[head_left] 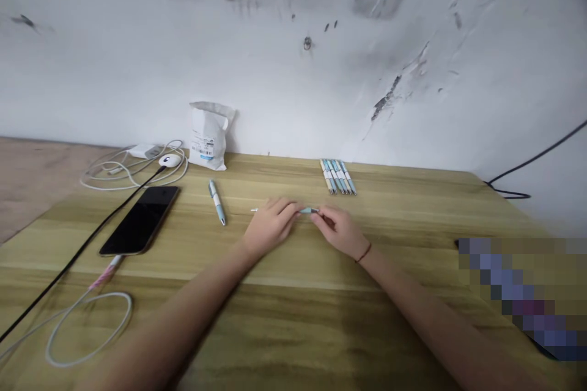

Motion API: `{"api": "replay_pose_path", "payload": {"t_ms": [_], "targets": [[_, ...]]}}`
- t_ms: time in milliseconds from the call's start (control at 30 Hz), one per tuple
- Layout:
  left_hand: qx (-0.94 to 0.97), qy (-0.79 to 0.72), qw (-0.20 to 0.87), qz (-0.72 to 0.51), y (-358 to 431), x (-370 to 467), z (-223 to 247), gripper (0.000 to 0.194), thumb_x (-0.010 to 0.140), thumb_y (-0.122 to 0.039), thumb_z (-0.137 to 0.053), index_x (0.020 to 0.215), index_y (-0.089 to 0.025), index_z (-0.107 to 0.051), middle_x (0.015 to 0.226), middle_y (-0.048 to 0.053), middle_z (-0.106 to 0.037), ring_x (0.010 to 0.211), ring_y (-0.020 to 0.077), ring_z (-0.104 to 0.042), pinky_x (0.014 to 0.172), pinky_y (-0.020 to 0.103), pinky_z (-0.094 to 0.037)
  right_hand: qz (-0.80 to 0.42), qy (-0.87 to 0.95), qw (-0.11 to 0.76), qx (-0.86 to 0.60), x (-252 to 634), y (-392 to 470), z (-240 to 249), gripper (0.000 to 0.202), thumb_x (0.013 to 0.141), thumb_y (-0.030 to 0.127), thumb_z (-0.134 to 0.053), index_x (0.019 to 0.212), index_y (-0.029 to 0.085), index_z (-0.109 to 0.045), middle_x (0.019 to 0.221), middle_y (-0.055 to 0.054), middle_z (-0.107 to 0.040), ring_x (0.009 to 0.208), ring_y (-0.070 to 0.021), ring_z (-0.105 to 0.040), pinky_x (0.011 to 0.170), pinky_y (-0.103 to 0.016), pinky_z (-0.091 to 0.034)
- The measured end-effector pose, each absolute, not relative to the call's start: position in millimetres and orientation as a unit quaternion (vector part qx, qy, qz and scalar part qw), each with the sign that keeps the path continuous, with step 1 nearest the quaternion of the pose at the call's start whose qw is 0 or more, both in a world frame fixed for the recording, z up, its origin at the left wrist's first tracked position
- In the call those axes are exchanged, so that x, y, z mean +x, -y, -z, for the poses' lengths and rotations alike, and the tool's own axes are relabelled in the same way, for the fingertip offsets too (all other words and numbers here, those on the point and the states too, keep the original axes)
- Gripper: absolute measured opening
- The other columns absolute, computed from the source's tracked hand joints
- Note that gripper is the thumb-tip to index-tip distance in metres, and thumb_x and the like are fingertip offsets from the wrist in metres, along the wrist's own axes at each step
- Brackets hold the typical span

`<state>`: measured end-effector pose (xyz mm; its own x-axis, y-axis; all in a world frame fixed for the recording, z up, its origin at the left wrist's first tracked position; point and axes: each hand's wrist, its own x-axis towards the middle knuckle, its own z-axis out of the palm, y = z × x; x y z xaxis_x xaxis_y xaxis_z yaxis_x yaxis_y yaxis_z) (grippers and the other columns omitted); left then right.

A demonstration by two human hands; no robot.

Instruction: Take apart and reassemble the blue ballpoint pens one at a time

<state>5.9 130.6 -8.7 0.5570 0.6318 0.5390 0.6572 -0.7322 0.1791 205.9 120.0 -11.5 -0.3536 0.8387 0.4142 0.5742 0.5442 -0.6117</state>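
A light-blue pen (308,211) lies sideways between my two hands over the middle of the table. My left hand (275,220) is closed over its barrel, and a thin pale end sticks out past the hand on the left. At the metal tip, the fingers of my right hand (337,226) are pinched together. Farther left, a blue-and-white pen (217,201) rests alone on the wood. Beyond my right hand, several similar pens (338,177) lie side by side in a row near the wall.
On the left of the wooden table (293,330) are a black phone (141,220) with a cable plugged in, a white charger (143,151) and coiled cords. A white labelled packet (208,137) stands against the wall. A blurred-out object (527,299) lies at the right.
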Motion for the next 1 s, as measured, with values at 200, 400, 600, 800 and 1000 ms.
{"api": "replay_pose_path", "payload": {"t_ms": [200, 400, 600, 800, 1000], "targets": [[-0.881, 0.368, 0.024, 0.296, -132, 4, 8, 0.023, 0.092, -0.026, -0.037, 0.108, -0.020, -0.053, 0.102, 0.005, -0.060, 0.093, 0.0183, -0.053, 0.077, 0.032, -0.039, -0.161, 0.795, 0.395, -0.432, 208, -122, 10, 0.017, 0.086, 0.030, -0.050, 0.098, 0.019, -0.055, 0.085, -0.005, -0.058, 0.066, -0.0145, -0.052, 0.062, -0.028, -0.042], [-0.886, 0.365, 0.030, 0.283, -131, 5, 9, 0.023, 0.092, -0.025, -0.037, 0.108, -0.021, -0.054, 0.100, 0.005, -0.060, 0.092, 0.0181, -0.052, 0.076, 0.031, -0.038, -0.160, 0.809, 0.366, -0.432, 210, -123, 12, 0.018, 0.089, 0.032, -0.045, 0.092, 0.019, -0.057, 0.077, -0.003, -0.057, 0.067, -0.0153, -0.052, 0.066, -0.029, -0.043], [-0.891, 0.353, 0.036, 0.285, -131, 6, 11, 0.022, 0.092, -0.025, -0.039, 0.108, -0.022, -0.054, 0.099, 0.003, -0.061, 0.090, 0.0173, -0.052, 0.076, 0.030, -0.037, -0.140, 0.822, 0.341, -0.435, 209, -120, 10, 0.020, 0.091, 0.029, -0.040, 0.086, 0.019, -0.056, 0.074, -0.003, -0.057, 0.068, -0.0152, -0.052, 0.064, -0.027, -0.041], [-0.895, 0.354, 0.022, 0.272, -131, 7, 9, 0.024, 0.093, -0.028, -0.037, 0.108, -0.022, -0.055, 0.103, 0.004, -0.061, 0.093, 0.0172, -0.053, 0.077, 0.030, -0.037, -0.020, 0.857, 0.306, -0.415, 211, -122, 11, 0.015, 0.090, 0.026, -0.044, 0.089, 0.019, -0.057, 0.076, -0.004, -0.061, 0.071, -0.0167, -0.054, 0.067, -0.029, -0.041], [-0.869, 0.417, -0.001, 0.266, -140, -4, 5, 0.029, 0.094, -0.031, -0.033, 0.114, -0.022, -0.052, 0.107, 0.004, -0.062, 0.096, 0.0169, -0.055, 0.081, 0.032, -0.037, 0.101, 0.838, 0.359, -0.399, 226, -129, 11, 0.011, 0.089, 0.018, -0.046, 0.089, 0.018, -0.057, 0.083, -0.006, -0.063, 0.079, -0.0190, -0.056, 0.074, -0.032, -0.043]]}}
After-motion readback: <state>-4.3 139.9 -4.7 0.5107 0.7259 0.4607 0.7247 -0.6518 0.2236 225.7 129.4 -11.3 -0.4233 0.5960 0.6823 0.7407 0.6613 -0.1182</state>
